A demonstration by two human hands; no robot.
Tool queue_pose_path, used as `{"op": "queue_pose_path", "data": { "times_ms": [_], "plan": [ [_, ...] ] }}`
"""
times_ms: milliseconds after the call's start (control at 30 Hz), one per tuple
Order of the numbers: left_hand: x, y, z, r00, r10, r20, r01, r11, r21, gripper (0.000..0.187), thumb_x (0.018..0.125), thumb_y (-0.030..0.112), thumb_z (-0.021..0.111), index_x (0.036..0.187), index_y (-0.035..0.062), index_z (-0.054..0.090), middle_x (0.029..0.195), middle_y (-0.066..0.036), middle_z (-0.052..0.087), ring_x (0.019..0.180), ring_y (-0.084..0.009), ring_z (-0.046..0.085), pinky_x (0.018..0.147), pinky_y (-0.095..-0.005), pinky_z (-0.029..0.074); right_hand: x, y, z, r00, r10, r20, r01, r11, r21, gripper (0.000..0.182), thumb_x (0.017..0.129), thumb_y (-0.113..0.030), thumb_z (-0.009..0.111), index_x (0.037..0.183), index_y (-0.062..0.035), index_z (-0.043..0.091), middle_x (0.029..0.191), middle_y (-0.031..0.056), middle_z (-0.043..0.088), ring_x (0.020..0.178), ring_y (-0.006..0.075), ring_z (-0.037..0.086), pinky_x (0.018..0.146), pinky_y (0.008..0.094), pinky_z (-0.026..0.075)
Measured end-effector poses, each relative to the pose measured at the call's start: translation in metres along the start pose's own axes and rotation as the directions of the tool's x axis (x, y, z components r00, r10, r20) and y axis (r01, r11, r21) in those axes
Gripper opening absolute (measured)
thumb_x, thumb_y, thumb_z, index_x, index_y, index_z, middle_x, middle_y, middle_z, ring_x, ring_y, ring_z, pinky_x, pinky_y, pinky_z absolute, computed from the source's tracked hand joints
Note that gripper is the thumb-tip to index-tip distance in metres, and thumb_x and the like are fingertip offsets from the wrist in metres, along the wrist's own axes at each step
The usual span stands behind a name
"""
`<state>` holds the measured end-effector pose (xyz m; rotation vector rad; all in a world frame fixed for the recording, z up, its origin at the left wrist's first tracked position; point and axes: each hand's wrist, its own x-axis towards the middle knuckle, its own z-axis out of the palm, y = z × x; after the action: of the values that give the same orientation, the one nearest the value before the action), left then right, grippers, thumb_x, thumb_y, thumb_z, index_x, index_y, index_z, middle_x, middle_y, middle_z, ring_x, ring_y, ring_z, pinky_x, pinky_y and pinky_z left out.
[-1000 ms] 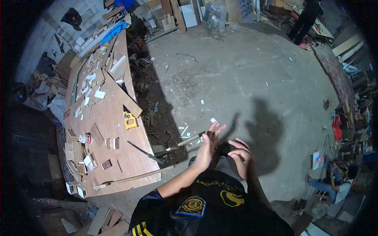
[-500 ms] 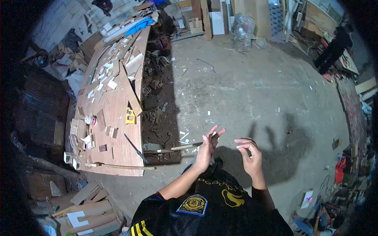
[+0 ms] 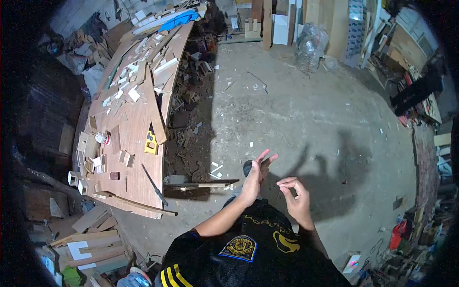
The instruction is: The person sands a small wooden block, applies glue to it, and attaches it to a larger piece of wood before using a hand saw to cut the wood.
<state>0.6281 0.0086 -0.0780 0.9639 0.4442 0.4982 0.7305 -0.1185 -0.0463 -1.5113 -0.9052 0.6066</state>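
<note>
My left hand [image 3: 254, 182] is raised in front of my body with its fingers stretched out and spread, and nothing is in it. To its right, apart from it, my right hand [image 3: 295, 197] is held up with curled fingers, the thumb close to the fingertips in a pinch; I see no object there. Neither hand touches anything. Nearest to the left hand is a thin wooden strip [image 3: 216, 184] jutting out beside the workbench [image 3: 129, 165]. On the bench lie a yellow-handled handsaw [image 3: 151, 142] and a long dark tool or bar [image 3: 154, 185].
Wood offcuts [image 3: 129, 79], a white bottle [image 3: 102, 138] and small wooden boxes [image 3: 86, 143] cover parts of the bench. Scraps [image 3: 184, 129] litter the ground beside it. A wrapped plastic bundle [image 3: 311, 45] stands at the back. A person in dark clothes [image 3: 418, 93] is at the far right.
The view has shifted slightly, so the bench sits further left and lower. My right thumb and fingers have drawn closer together; my left hand stays spread.
</note>
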Motion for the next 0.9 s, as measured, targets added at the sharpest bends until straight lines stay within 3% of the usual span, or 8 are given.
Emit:
{"op": "queue_pose_path", "data": {
  "times_ms": [133, 200, 233, 400, 600, 700, 800, 900],
  "plan": [
    [0.042, 0.019, -0.021, 0.996, 0.018, -0.091, -0.023, 0.998, -0.050, 0.081, 0.095, 0.069, 0.018, 0.152, 0.0110, 0.021, 0.151, -0.013, 0.035, 0.144, -0.0283, 0.024, 0.115, -0.0468, 0.013, 0.067, -0.001, 0.004, 0.992, 0.013, 0.127, -0.001, 0.996, -0.093, 0.004, 0.088, -0.002, 0.065, 0.088, 0.0003, 0.063, 0.095, 0.0111, 0.068, 0.091, 0.0195, 0.064, 0.084, 0.0312, 0.048],
    [0.066, 0.028, -0.039, 0.990, 0.007, -0.144, -0.007, 1.000, 0.006, 0.080, 0.096, 0.069, 0.018, 0.151, 0.0110, 0.022, 0.149, -0.012, 0.038, 0.142, -0.0268, 0.027, 0.114, -0.0454, 0.016, 0.108, -0.002, 0.007, 0.974, -0.093, 0.207, 0.128, 0.978, -0.166, 0.003, 0.086, -0.001, 0.066, 0.088, -0.0002, 0.064, 0.095, 0.0104, 0.068, 0.090, 0.0197, 0.064, 0.084, 0.0316, 0.048],
    [0.079, 0.035, -0.048, 0.987, -0.035, -0.155, 0.039, 0.999, 0.022, 0.083, 0.094, 0.070, 0.014, 0.152, 0.0107, 0.019, 0.151, -0.014, 0.036, 0.144, -0.0305, 0.024, 0.117, -0.0506, 0.011, 0.129, 0.004, 0.009, 0.969, -0.093, 0.229, 0.132, 0.978, -0.161, 0.006, 0.083, 0.001, 0.068, 0.083, -0.0011, 0.063, 0.091, 0.0103, 0.068, 0.088, 0.0206, 0.063, 0.082, 0.0316, 0.048],
    [0.140, 0.072, -0.078, 0.968, 0.041, -0.248, -0.042, 0.999, 0.002, 0.080, 0.096, 0.068, 0.015, 0.150, 0.0095, 0.023, 0.149, -0.015, 0.039, 0.143, -0.0292, 0.028, 0.117, -0.0488, 0.015, 0.241, 0.010, 0.018, 0.940, -0.163, 0.299, 0.198, 0.976, -0.090, 0.013, 0.078, -0.001, 0.075, 0.082, -0.0015, 0.063, 0.085, 0.0101, 0.066, 0.084, 0.0216, 0.064, 0.080, 0.0313, 0.048],
    [0.229, 0.110, -0.097, 0.968, 0.100, -0.228, -0.080, 0.992, 0.095, 0.074, 0.101, 0.060, 0.017, 0.146, 0.0035, 0.033, 0.141, -0.013, 0.048, 0.134, -0.0246, 0.040, 0.110, -0.0401, 0.027, 0.327, 0.022, 0.011, 0.967, 0.008, 0.254, 0.008, 0.998, -0.063, 0.002, 0.087, 0.000, 0.065, 0.088, 0.0005, 0.064, 0.093, 0.0112, 0.067, 0.090, 0.0168, 0.063, 0.085, 0.0293, 0.047],
    [0.272, 0.137, -0.090, 0.985, 0.073, -0.157, -0.029, 0.963, 0.268, 0.066, 0.104, 0.050, 0.020, 0.144, -0.0012, 0.034, 0.138, -0.015, 0.050, 0.131, -0.0239, 0.043, 0.109, -0.0371, 0.030, 0.356, 0.047, -0.003, 0.963, 0.014, 0.269, -0.003, 0.999, -0.044, 0.003, 0.088, -0.001, 0.065, 0.090, 0.0005, 0.064, 0.094, 0.0114, 0.067, 0.090, 0.0170, 0.062, 0.084, 0.0290, 0.047],
    [0.317, 0.137, -0.090, 0.980, 0.103, -0.172, -0.073, 0.982, 0.174, 0.062, 0.106, 0.044, 0.024, 0.142, -0.0056, 0.034, 0.138, -0.016, 0.048, 0.131, -0.0248, 0.043, 0.110, -0.0370, 0.031, 0.401, 0.083, -0.012, 0.944, -0.029, 0.328, 0.044, 0.998, -0.037, 0.009, 0.084, -0.001, 0.070, 0.084, -0.0007, 0.061, 0.092, 0.0102, 0.066, 0.089, 0.0162, 0.062, 0.082, 0.0284, 0.047],
    [0.360, 0.129, -0.107, 0.964, 0.131, -0.229, -0.100, 0.985, 0.143, 0.061, 0.106, 0.041, 0.027, 0.141, -0.0079, 0.033, 0.138, -0.017, 0.047, 0.131, -0.0257, 0.044, 0.111, -0.0374, 0.031, 0.459, 0.112, -0.009, 0.942, 0.000, 0.337, -0.023, 0.998, 0.062, 0.019, 0.080, 0.002, 0.074, 0.081, -0.0016, 0.056, 0.087, 0.0078, 0.065, 0.086, 0.0158, 0.061, 0.081, 0.0299, 0.047]
  ]
}}
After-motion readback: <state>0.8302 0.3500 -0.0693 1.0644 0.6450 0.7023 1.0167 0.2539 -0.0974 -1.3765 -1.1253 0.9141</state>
